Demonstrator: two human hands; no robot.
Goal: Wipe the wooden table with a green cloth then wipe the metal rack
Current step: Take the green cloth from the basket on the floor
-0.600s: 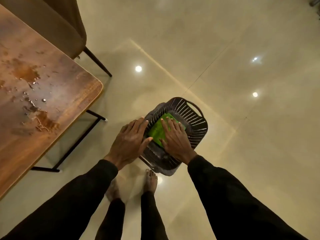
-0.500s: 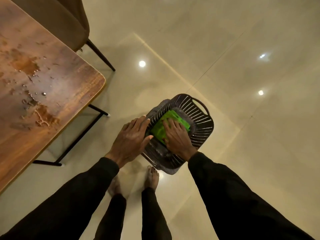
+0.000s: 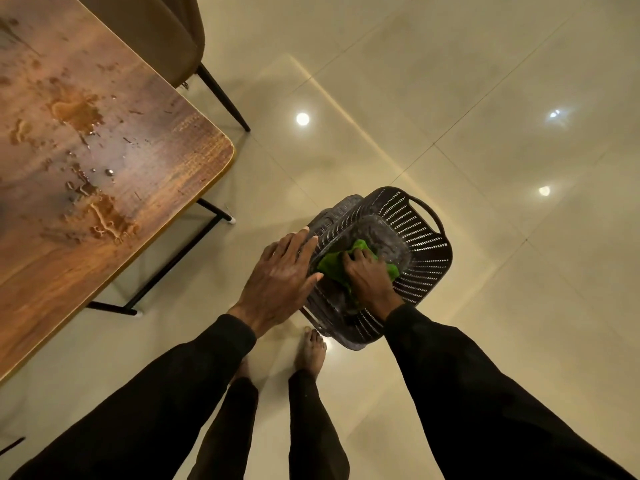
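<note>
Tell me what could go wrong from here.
1. The spill sits near the edge of the wooden table; it could drip onto the glossy floor, where the bare feet might slip.
2. The right hand bunches the green cloth inside the slotted basket; a trailing end may snag, though the left hand steadies the rim.

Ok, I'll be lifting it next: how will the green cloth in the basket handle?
Probably floppy: the green cloth bunches into folds under the right hand. Likely light, since that hand alone crumples it. Unlikely to roll, lying slumped in the basket.
</note>
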